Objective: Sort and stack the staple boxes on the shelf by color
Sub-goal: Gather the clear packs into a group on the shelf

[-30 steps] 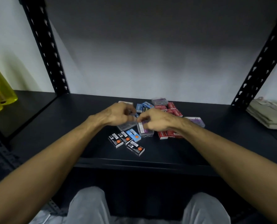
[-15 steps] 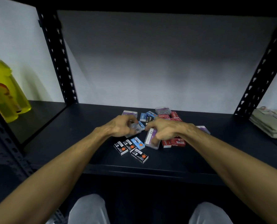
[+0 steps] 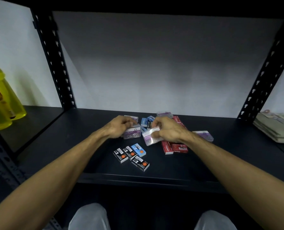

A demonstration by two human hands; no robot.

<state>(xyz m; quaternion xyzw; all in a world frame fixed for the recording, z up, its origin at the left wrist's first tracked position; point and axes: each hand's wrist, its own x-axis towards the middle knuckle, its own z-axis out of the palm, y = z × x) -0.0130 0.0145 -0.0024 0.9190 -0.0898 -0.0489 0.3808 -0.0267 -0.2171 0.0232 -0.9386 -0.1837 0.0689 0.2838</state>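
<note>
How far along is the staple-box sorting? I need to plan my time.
Barely started: no colour stacks yet. Each hand, left and right, holds a clear purple-labelled box. Black boxes, blue box and red boxes lie loose on the black shelf, unsorted.

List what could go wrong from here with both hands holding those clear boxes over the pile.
1. The left hand and right hand each grip a clear plastic purple-labelled box close together; they may knock.
2. The small black staple boxes lie loose near the black shelf's front edge; a forearm sweep might push them off.
3. The red cardboard boxes sit under the right wrist and may scatter.
</note>
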